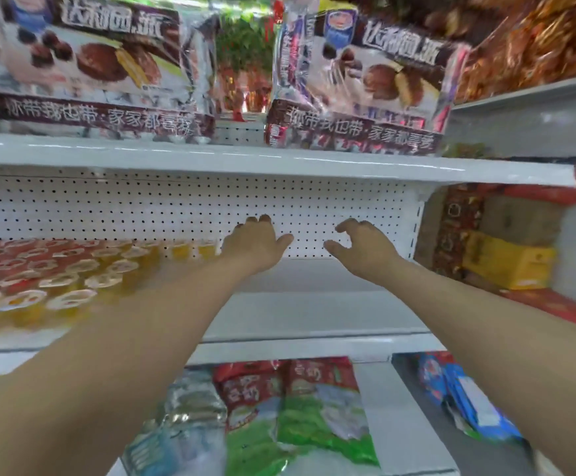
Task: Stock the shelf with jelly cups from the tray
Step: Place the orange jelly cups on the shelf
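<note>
We see both bare arms stretched into the middle shelf point(314, 304), with the left hand point(255, 243) and the right hand point(364, 247) side by side but apart, far in near the white pegboard back point(142, 207). Neither holds anything: the left's fingers lie together, slightly bent at the tips, thumb out to the right, while the right's fingers are loosely curled and a little spread, thumb out to the left. The jelly cups point(56, 276) stand packed in rows on the left part of that shelf, just left of the left hand.
</note>
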A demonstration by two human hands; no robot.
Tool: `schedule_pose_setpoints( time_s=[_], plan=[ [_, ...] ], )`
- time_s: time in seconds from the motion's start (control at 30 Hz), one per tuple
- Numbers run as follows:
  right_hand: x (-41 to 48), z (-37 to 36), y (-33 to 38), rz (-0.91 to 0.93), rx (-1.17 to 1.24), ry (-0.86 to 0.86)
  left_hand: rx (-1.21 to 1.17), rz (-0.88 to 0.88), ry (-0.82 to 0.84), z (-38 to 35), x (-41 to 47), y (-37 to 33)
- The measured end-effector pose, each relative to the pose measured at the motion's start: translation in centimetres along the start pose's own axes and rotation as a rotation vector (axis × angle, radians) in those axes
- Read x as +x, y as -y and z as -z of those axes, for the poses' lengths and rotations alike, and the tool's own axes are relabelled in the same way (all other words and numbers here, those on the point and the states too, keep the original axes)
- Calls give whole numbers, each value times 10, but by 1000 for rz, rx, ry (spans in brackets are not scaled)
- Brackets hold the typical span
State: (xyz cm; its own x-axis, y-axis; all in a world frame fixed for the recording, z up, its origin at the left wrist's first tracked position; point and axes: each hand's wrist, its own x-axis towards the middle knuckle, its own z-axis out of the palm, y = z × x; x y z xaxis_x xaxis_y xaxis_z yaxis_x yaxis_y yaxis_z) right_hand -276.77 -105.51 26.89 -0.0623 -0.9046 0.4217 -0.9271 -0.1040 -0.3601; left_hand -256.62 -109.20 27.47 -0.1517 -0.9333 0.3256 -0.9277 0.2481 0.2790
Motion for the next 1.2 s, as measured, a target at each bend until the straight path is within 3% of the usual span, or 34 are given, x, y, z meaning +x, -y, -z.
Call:
schedule_pose_setpoints(
  time_s=[0.27, 0.57, 0.77, 1.2],
  plan=[
    [-120, 72, -109, -87, -38, -9, -111, -82, 43, -46, -105, -127],
    [-210, 83, -206, -247, -56, 26, -146, -152, 199, -133, -167, -210],
    [-262, 37, -264, -418, -46, 96, -113, -199, 365, -223, -198, -231],
    [-422, -140, -355, -857, 112, 495, -97, -155, 923, -439, -331, -190]
  ],
)
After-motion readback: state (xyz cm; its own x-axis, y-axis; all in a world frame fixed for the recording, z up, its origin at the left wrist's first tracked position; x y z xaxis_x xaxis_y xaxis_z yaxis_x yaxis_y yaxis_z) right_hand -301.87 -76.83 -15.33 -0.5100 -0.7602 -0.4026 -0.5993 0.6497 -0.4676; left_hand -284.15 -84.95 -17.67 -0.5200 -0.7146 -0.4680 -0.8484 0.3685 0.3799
